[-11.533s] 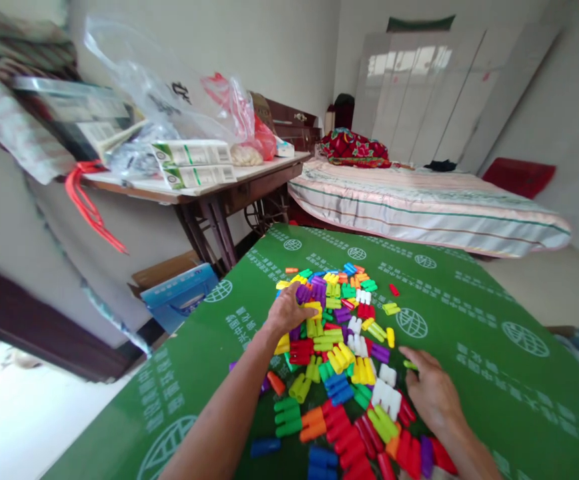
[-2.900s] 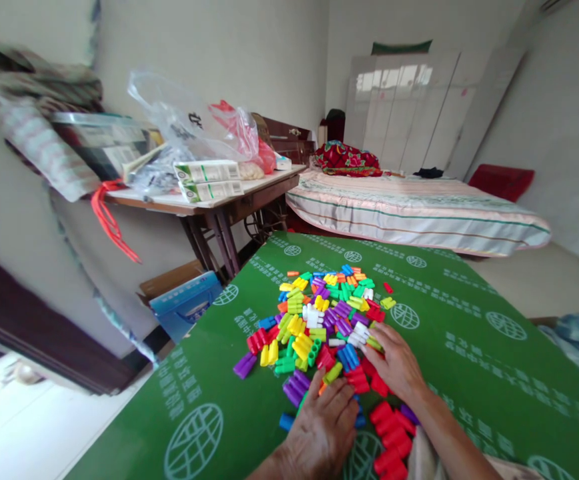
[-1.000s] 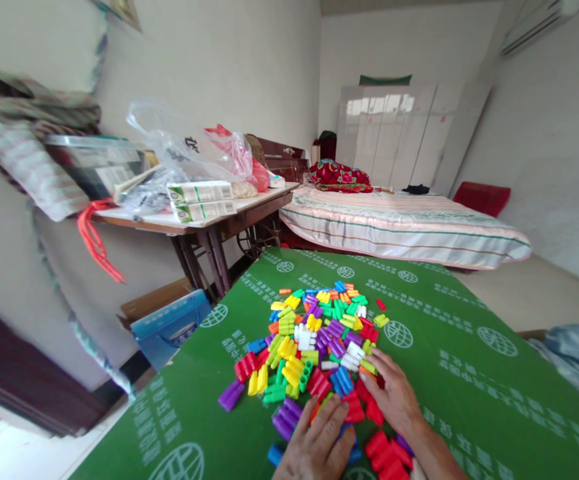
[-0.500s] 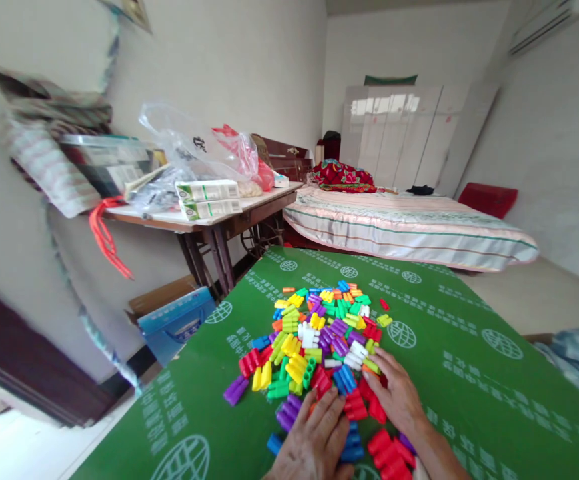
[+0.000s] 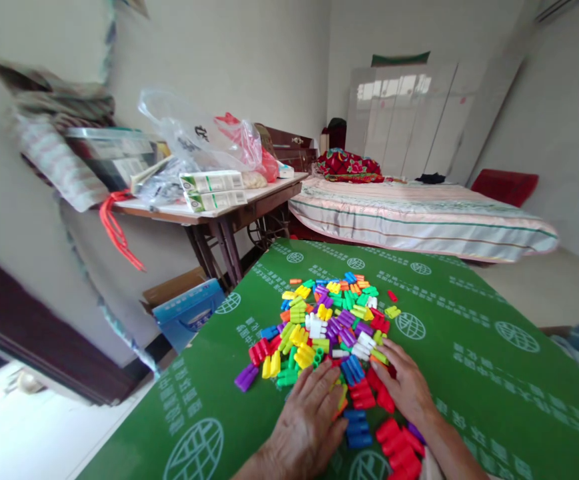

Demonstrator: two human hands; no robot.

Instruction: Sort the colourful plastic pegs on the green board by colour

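Bullet-shaped plastic building blocks [image 5: 316, 325] in many colours lie in a loose pile. My left hand [image 5: 307, 417] rests palm down at the near side of the pile, fingers stretched over yellow and green pieces, hiding what lies beneath. My right hand [image 5: 407, 383] is at the pile's right edge, fingers extended, its fingertips by a lime block [image 5: 379, 357] and white ones. Between the hands are red blocks [image 5: 362, 393] and blue blocks [image 5: 358, 428]. Nearer me, a red cluster [image 5: 398, 448] sits beside my right forearm.
The blocks lie on a green table [image 5: 469, 373] with white printing. To the left, a side table [image 5: 264, 200] holds plastic bags and small boxes [image 5: 214, 190]. A blue carton [image 5: 187, 310] stands on the floor below it. Behind is a bed [image 5: 419, 217] with a striped sheet.
My left hand has slid forward and left, covering the purple blocks that showed beside it. My right hand stays at the pile's right edge. The whole view has shifted slightly.
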